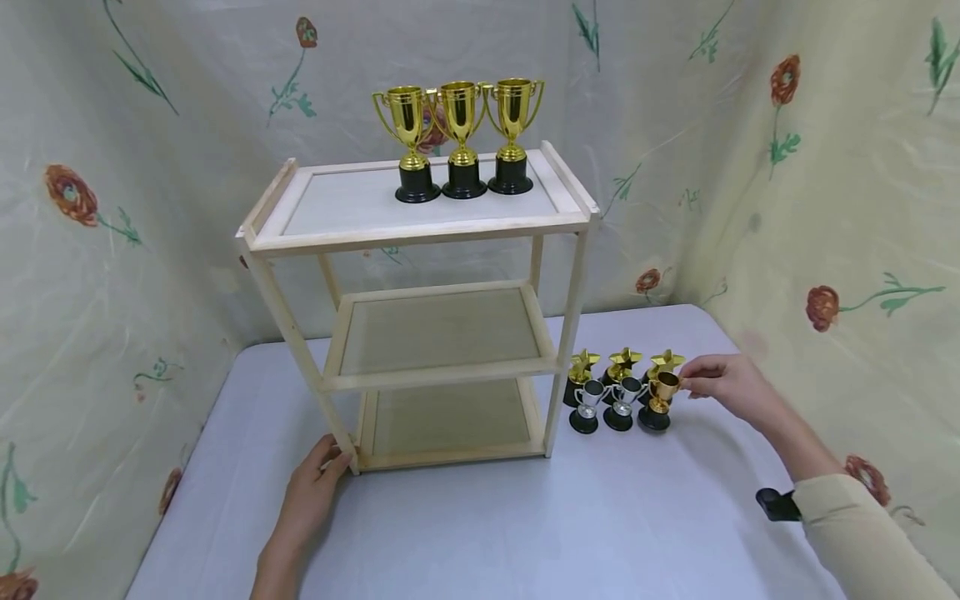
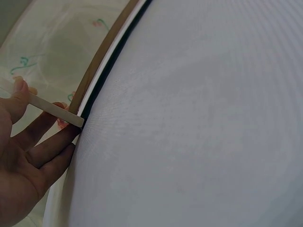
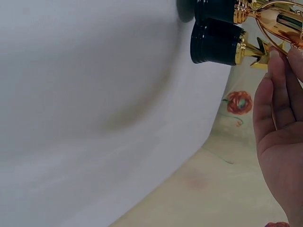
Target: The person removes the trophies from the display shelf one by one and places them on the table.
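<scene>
My left hand (image 1: 309, 487) grips the foot of the front left leg of a small wooden shelf (image 1: 435, 460). In the left wrist view that leg (image 2: 57, 111) passes between thumb and fingers. On the right, my right hand (image 1: 723, 383) pinches the handle of a small bronze trophy cup (image 1: 657, 404) with a black base. The right wrist view shows the fingertips at this bronze cup (image 3: 279, 23), with a gold star trophy (image 3: 220, 43) close behind it. Left of the bronze cup stand two small silver trophy cups (image 1: 622, 403), in front of three gold star trophies (image 1: 621, 363).
Three larger gold trophy cups (image 1: 462, 125) stand in a row on the shelf's top tier (image 1: 337, 204). Below are a middle tier (image 1: 442, 333) and a bottom tier (image 1: 450, 421). A white cloth covers the table (image 1: 480, 533). Flowered curtains (image 1: 187, 83) surround it.
</scene>
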`<action>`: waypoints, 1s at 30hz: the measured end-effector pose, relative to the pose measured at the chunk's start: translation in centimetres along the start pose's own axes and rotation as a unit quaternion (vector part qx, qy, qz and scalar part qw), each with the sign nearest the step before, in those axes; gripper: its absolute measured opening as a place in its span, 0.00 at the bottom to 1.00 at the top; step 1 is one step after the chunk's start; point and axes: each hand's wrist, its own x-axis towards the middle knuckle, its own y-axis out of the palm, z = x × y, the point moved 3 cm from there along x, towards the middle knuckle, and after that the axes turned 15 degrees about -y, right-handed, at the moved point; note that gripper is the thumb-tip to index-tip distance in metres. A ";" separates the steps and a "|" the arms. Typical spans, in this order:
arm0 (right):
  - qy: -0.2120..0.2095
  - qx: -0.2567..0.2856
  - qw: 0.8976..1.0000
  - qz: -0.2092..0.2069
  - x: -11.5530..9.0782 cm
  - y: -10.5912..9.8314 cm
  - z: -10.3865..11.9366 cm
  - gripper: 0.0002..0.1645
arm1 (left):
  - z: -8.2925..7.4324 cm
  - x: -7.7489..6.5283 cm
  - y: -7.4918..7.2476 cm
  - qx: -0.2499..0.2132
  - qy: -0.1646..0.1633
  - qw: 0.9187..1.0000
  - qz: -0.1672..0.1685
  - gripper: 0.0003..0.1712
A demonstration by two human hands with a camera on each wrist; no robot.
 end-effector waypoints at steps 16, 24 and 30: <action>0.000 -0.005 1.000 -0.018 -0.1 1.3 -1.2 0.14 | -0.3 -0.2 0.0 -0.001 0.003 1.000 -0.004 0.19; 0.015 -0.016 1.000 -0.012 -0.3 1.3 -1.1 0.14 | -0.1 -0.2 0.0 -0.001 -0.003 1.000 -0.002 0.18; 0.019 -0.014 1.000 0.006 -0.6 1.6 -0.9 0.15 | 0.0 -0.2 0.1 0.000 -0.008 1.000 0.000 0.17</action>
